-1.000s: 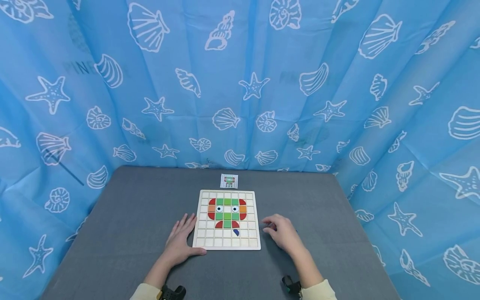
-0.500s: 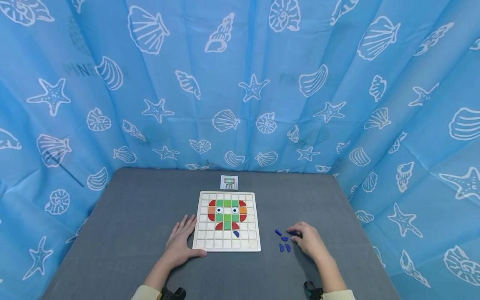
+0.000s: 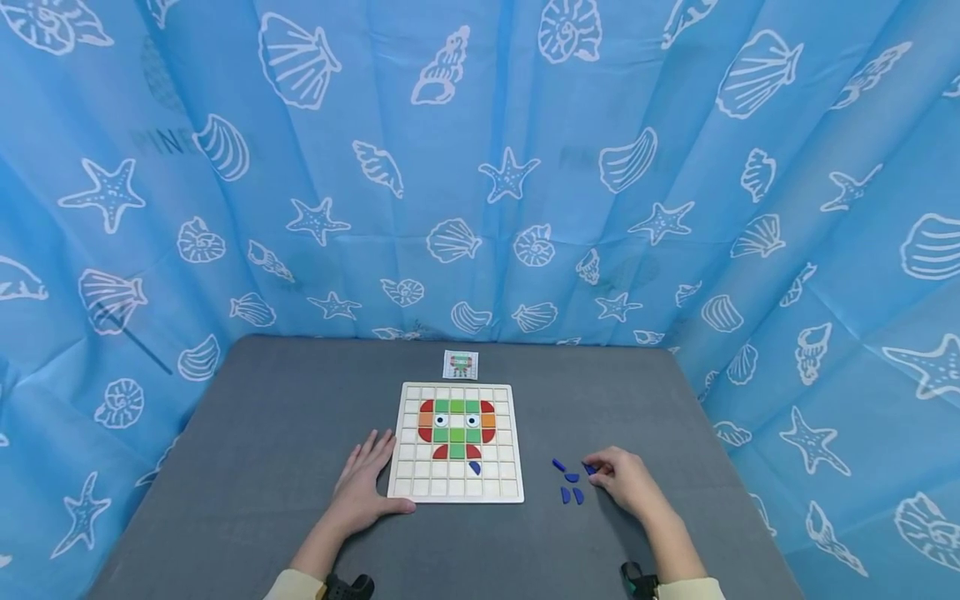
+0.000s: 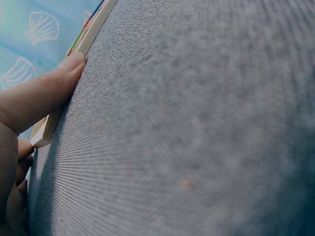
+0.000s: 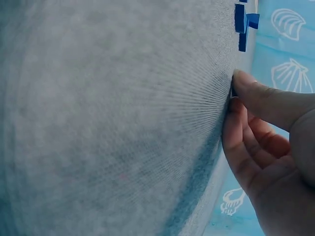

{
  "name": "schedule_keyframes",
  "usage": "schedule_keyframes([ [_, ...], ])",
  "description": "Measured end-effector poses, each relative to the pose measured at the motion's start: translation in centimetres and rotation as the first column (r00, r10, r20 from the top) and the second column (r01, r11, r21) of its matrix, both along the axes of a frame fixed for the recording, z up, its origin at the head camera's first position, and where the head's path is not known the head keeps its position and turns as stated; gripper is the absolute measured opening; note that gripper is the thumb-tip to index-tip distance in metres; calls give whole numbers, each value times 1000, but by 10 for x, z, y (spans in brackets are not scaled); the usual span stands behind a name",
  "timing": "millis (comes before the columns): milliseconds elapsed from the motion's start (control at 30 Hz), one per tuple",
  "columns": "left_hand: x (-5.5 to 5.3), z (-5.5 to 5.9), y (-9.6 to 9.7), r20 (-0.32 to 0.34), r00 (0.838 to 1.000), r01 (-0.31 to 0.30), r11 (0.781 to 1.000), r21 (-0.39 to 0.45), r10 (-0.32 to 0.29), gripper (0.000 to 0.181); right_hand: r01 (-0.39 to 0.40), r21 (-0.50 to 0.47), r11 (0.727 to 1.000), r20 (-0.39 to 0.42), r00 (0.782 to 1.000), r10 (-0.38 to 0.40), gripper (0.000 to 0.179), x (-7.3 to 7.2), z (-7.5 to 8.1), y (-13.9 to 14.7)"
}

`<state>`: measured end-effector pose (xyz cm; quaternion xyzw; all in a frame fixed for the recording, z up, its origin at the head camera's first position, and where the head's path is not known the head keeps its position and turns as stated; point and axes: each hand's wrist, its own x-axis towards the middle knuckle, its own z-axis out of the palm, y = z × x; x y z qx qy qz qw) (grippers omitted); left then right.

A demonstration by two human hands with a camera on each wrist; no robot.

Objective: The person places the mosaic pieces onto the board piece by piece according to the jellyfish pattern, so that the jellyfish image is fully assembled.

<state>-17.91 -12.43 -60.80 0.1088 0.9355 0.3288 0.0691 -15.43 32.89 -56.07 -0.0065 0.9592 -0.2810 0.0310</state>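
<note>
A wooden grid board (image 3: 430,487) lies on the table with red, green and orange tiles forming a face with two eyes. A blue half-round piece (image 3: 475,468) sits low on its grid. My left hand (image 3: 362,483) rests at the board's near left corner, fingers fairly straight along the side; the left wrist view shows the thumb (image 4: 54,83) against the front edge. Right of the board, my right hand (image 3: 626,479) pinches a blue piece (image 3: 589,469) between thumb and fingers, low over the table. The right wrist view mostly hides that piece behind the fingertips.
Several loose blue pieces (image 3: 572,478) lie between the board and my right hand, one of them standing on edge. A small pattern card (image 3: 461,365) lies behind the board. The grey table (image 3: 322,383) ends at a blue shell-print curtain (image 3: 480,208).
My right hand has moved right from the board's side, uncovering the loose blue pieces, and now pinches one. My left hand stays at the board.
</note>
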Motion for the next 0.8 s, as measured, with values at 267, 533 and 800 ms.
schedule_keyframes([
  [267,0,1,-1,14,1000,8,1000,-2,-8,129,-20,16,1000,-34,999,20,23,-4,6,-8],
  [533,-1,1,0,7,1000,5,1000,-1,-5,130,-56,-3,998,-126,990,55,24,-7,19,-34],
  [800,-1,-1,-1,2,1000,5,1000,-4,-5,130,-107,-30,994,-178,979,100,23,-14,27,-66],
])
